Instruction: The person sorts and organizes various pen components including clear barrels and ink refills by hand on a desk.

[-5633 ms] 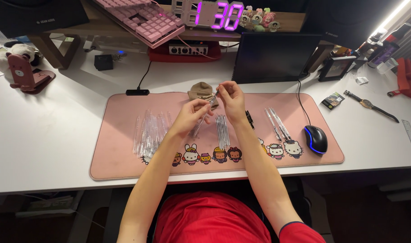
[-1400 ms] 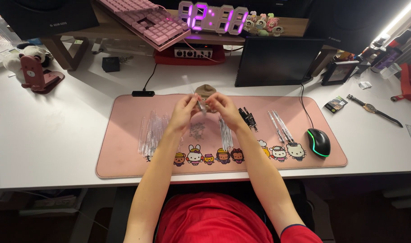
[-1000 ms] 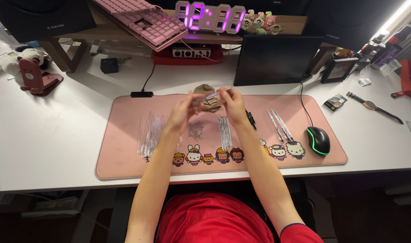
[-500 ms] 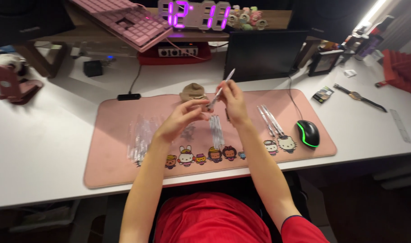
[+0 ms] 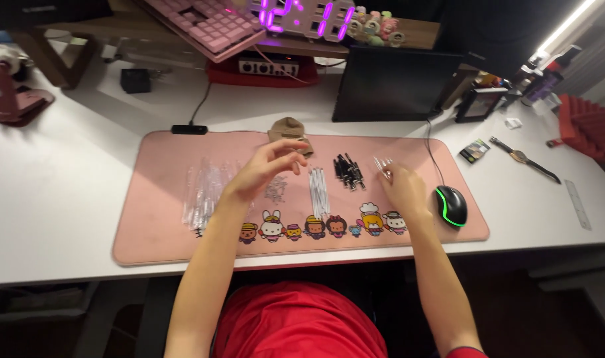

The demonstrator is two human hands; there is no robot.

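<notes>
My right hand (image 5: 403, 190) rests on the pink mat (image 5: 163, 219), its grip closed on thin clear tubes (image 5: 383, 166) pointing away from me; my left hand (image 5: 266, 169) hovers open, empty, nearer the middle tubes (image 5: 318, 189).

Left hand (image 5: 266, 169) half-curled, right hand (image 5: 402, 189) lowered.

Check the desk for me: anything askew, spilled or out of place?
The pink keyboard is propped at a slant, overhanging the shelf edge. Otherwise nothing stands out: clear tubes and black parts lie in small piles on the pink mat. The right hand rests by more tubes; the left hand hovers.
</notes>
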